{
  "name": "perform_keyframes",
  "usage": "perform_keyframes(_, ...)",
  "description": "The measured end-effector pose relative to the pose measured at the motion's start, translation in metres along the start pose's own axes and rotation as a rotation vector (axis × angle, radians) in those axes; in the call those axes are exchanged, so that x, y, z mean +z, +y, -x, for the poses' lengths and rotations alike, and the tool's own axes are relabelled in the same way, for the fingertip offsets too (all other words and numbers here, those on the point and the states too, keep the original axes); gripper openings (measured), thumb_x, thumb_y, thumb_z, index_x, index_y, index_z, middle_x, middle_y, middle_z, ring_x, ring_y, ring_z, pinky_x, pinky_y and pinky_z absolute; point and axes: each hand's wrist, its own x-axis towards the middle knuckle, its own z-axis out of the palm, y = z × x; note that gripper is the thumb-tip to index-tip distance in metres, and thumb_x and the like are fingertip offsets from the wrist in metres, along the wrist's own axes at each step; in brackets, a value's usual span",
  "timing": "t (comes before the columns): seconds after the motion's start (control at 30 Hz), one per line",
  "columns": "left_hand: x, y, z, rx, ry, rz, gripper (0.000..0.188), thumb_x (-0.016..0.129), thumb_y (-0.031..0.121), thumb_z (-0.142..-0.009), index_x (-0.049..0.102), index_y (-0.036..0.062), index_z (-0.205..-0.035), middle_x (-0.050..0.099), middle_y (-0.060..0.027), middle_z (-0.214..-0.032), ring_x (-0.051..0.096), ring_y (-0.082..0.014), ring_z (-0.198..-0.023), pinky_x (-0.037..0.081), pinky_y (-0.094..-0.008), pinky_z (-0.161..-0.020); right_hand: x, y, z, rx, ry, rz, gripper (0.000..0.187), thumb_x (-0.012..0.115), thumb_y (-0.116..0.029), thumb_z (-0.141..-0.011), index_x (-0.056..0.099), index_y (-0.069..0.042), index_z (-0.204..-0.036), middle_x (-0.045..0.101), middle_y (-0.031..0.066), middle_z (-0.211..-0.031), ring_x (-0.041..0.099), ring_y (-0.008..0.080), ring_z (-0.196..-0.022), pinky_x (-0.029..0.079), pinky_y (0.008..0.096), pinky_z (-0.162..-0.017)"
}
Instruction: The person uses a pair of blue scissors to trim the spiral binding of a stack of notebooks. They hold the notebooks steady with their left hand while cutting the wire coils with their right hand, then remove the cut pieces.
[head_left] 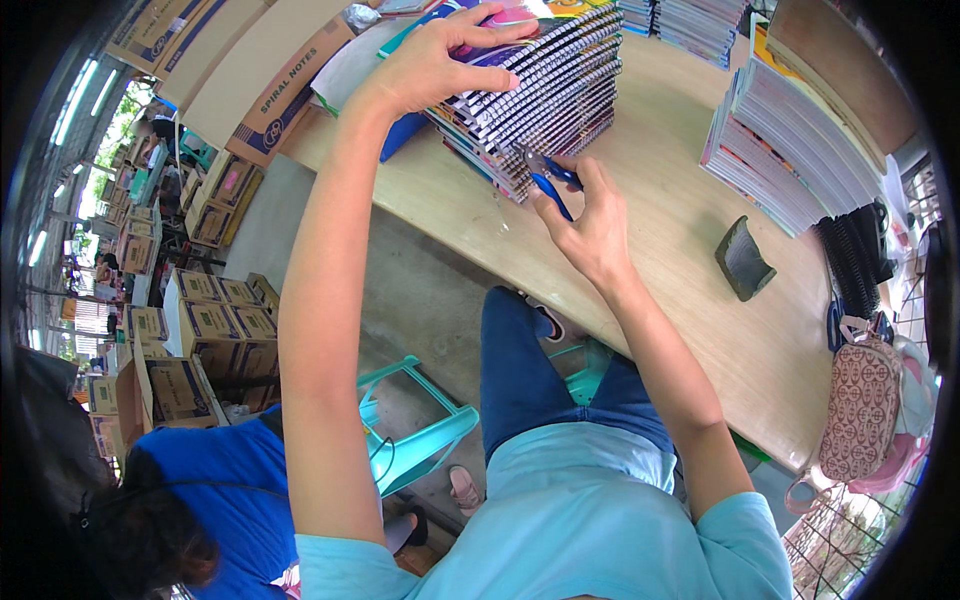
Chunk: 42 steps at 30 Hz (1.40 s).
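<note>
A stack of spiral notebooks (575, 95) stands at the table's far edge, its black coil bindings turned toward me. My left hand (440, 65) rests on top with fingers spread, the thumb lying against the coils of the upper notebooks. In my right hand (595, 225) is a pair of blue-handled wire cutters (549, 187), gripped by the handles. The cutters' jaws point at the coil ends on the near lower side of the stack. Whether they touch a coil I cannot tell.
On the wooden table (690, 300) lies a dark curved piece (743, 260). More notebooks (790, 150) are stacked at the right, near a patterned pouch (860, 405). Cardboard boxes (285, 95) stand far left. A turquoise stool (425, 430) and a person in blue (225, 490) are at my left.
</note>
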Motion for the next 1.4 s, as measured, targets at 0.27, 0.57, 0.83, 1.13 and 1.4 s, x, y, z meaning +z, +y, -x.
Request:
perform_keyframes(0.27,0.002,-0.007,0.001,0.028,-0.002,0.059,0.055,0.072,0.016,-0.08,0.06,0.012,-0.134,0.046,-0.0053,-0.148,0.038,-0.0168,-0.14,0.026,-0.0322,-0.116,0.002,0.009,-0.008,0.395,-0.247,-0.409,0.03,0.071,-0.025,-0.083,0.064,0.001,-0.096,0.068,0.0171,-0.085,0.065,0.0291,-0.076,0.05,0.0386,-0.069)
perform_keyframes(0.57,-0.009,-0.002,-0.002,0.085,-0.047,0.055,0.066,0.077,0.015,-0.074,0.056,0.0046,-0.135,0.043,-0.0126,-0.15,0.037,-0.0231,-0.139,0.026,-0.0342,-0.115,0.001,0.004,0.003,0.07,-0.069,-0.01,0.039,0.075,-0.022,-0.08,0.062,0.005,-0.105,0.066,0.0201,-0.093,0.066,0.0313,-0.087,0.053,0.039,-0.077)
perform_keyframes(0.83,-0.009,-0.002,-0.002,0.076,-0.028,0.09,0.066,0.077,0.014,-0.073,0.056,0.0051,-0.135,0.044,-0.012,-0.149,0.039,-0.023,-0.138,0.028,-0.0335,-0.114,0.007,0.009,0.004,0.014,0.001,0.006,0.04,0.077,-0.022,-0.078,0.061,0.004,-0.105,0.063,0.0199,-0.094,0.064,0.032,-0.078,0.053,0.0407,-0.072)
perform_keyframes(1.13,-0.008,-0.004,-0.001,0.073,-0.016,0.032,0.065,0.078,0.018,-0.073,0.058,0.0073,-0.133,0.046,-0.0145,-0.147,0.039,-0.0245,-0.138,0.028,-0.0339,-0.114,-0.006,0.033,-0.013,0.867,-0.526,-1.101,0.036,0.07,-0.024,-0.087,0.063,0.007,-0.103,0.068,0.0127,-0.086,0.065,0.0245,-0.069,0.052,0.0339,-0.069)
perform_keyframes(1.4,-0.008,-0.01,-0.002,0.06,-0.01,-0.043,0.065,0.078,0.024,-0.073,0.058,0.0105,-0.134,0.046,-0.0162,-0.147,0.038,-0.0257,-0.139,0.028,-0.0347,-0.114,0.015,0.01,0.018,-0.055,-0.03,0.123,0.041,0.076,-0.023,-0.078,0.06,0.003,-0.105,0.063,0.0208,-0.095,0.061,0.0364,-0.087,0.049,0.0447,-0.077)
